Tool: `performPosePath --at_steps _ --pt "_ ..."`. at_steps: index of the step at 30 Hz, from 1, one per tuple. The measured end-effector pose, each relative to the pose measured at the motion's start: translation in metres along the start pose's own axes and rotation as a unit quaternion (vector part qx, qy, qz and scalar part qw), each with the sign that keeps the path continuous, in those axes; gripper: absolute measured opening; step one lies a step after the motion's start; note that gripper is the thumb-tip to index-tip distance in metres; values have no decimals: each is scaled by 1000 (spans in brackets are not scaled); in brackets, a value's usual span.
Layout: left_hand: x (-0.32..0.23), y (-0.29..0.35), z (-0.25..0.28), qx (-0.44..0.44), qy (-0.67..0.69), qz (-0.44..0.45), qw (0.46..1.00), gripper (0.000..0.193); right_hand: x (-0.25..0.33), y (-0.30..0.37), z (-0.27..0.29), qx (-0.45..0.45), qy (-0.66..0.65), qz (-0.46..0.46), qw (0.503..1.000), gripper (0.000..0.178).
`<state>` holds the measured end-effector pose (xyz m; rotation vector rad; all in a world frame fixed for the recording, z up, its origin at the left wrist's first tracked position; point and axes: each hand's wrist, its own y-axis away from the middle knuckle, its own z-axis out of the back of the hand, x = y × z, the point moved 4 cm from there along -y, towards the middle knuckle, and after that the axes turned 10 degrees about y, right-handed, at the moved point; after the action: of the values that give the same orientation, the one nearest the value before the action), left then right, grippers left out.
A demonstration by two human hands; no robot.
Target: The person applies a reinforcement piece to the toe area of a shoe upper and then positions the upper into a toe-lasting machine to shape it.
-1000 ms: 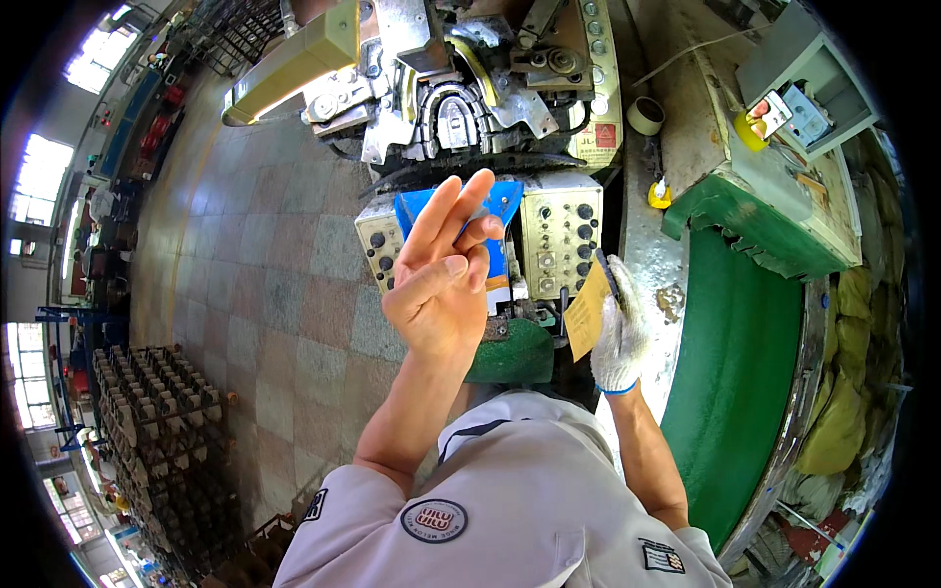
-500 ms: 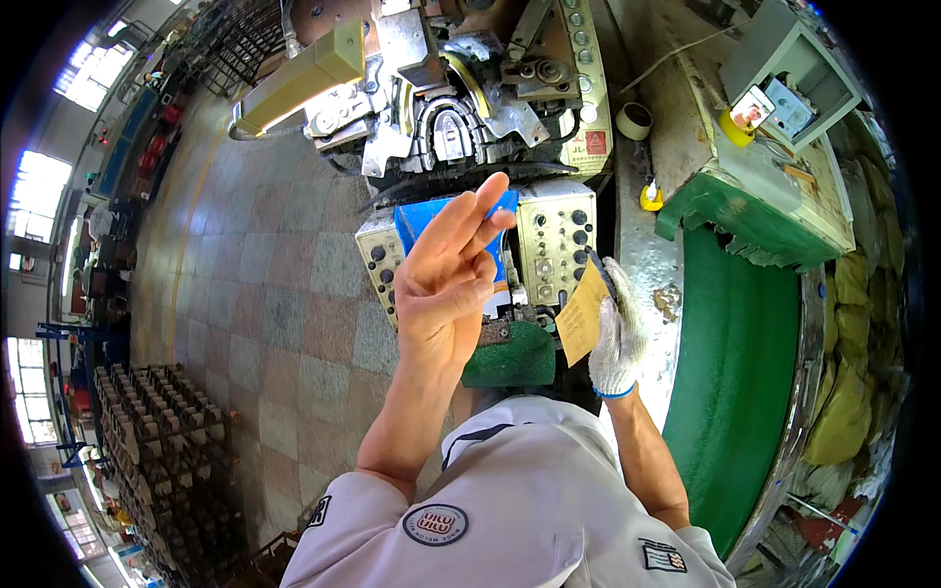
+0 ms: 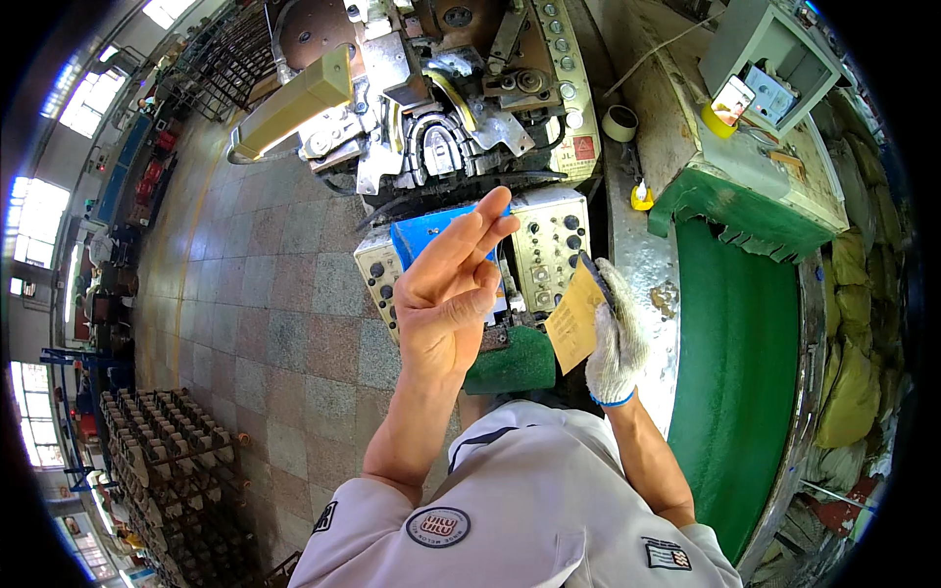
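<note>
My left hand [image 3: 446, 294], bare, is raised in front of the machine with the palm turned sideways. Its index and middle fingers stretch upward, the others bend partly, and nothing is in it. My right hand [image 3: 618, 338] wears a white knitted glove with a blue cuff. It is closed on a tan paper sheet [image 3: 575, 318] with faint print; a thin dark edge shows along the sheet's upper right side. Behind my left hand are a blue cover [image 3: 421, 233] and a control panel [image 3: 551, 245] with black knobs. The machine's curved metal mould [image 3: 440, 147] lies beyond.
A green-topped bench [image 3: 735, 392] runs along the right, with a grey box [image 3: 774, 59] and a phone [image 3: 732, 98] at its far end. A yellow machine arm [image 3: 294, 103] juts left. A rack of several stacked parts [image 3: 167, 441] stands on the floor at lower left.
The whole view has shifted slightly, so the machine sits a little further left and higher. My hands keep nearly the same pose; the tan paper sheet has tilted slightly.
</note>
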<state>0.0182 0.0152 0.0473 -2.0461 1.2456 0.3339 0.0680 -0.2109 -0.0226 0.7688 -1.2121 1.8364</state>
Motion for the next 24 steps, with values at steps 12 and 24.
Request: performPosePath --at_steps 12,24 --pt "2 6 1 -27 119 1 993 41 14 -3 -1 6 -1 14 1000 41" --pt "6 1 -3 -50 137 19 989 17 17 -3 1 2 -39 17 999 41"
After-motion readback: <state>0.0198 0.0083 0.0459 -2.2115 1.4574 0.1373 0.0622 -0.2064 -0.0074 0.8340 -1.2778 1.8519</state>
